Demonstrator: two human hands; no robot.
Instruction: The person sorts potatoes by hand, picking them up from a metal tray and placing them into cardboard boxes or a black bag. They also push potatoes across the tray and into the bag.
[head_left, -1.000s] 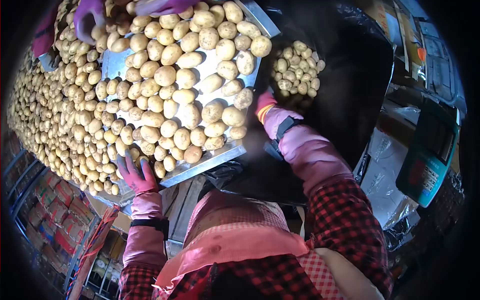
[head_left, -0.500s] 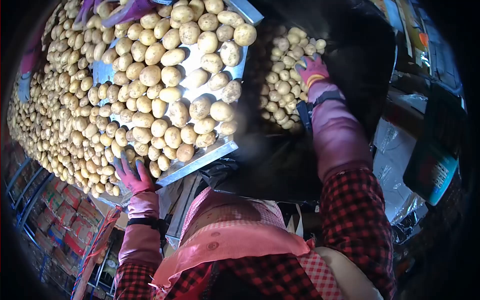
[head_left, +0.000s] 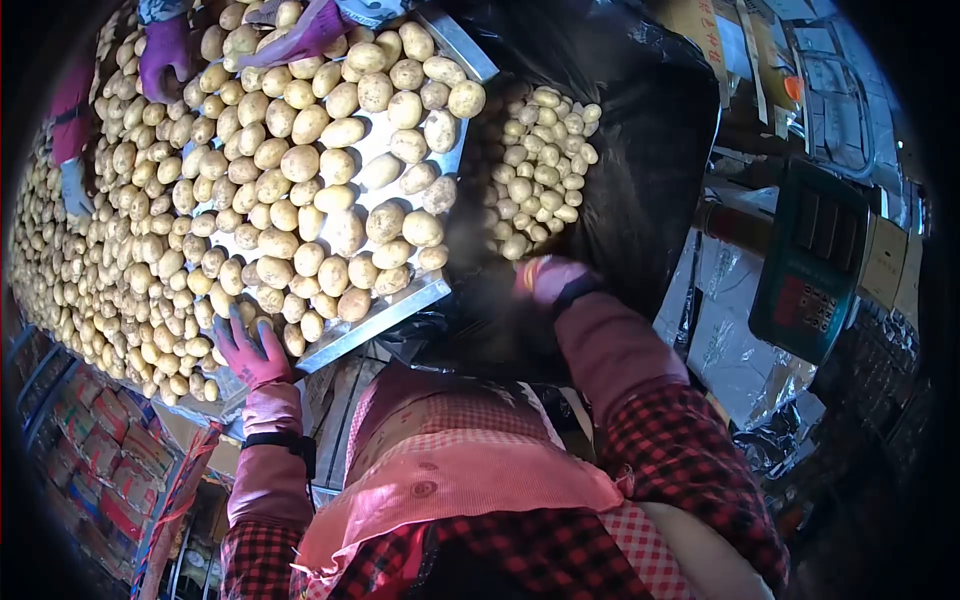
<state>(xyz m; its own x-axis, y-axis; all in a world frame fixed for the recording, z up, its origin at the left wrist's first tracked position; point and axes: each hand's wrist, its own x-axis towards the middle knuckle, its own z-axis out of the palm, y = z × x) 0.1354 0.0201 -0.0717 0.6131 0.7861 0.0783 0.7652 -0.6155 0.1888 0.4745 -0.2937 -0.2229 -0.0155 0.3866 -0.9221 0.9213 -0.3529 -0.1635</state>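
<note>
My left hand (head_left: 250, 350), in a pink glove with grey fingertips, lies with its fingers spread against potatoes (head_left: 300, 165) at the near edge of the sorting table. A metal rim (head_left: 385, 322) runs along the table just right of it. My right hand (head_left: 545, 278), also in a pink glove, is low beside the near end of a heap of smaller potatoes (head_left: 545, 175). That heap lies in a container lined with black plastic (head_left: 640, 130). The right fingers are dark and blurred, so whether they hold anything is hidden.
Another person's purple-gloved hands (head_left: 165, 58) are over the potatoes at the far left, and a further pink sleeve (head_left: 72, 125) shows beyond. A green keypad device (head_left: 812, 262) stands at right near plastic-wrapped boxes (head_left: 735, 295). Red-and-tan packages (head_left: 120, 430) are stacked lower left.
My right hand has drawn back toward me from the far side of the small potatoes. My left hand stays at the table edge. The view has shifted somewhat, and the co-worker's purple gloves have moved.
</note>
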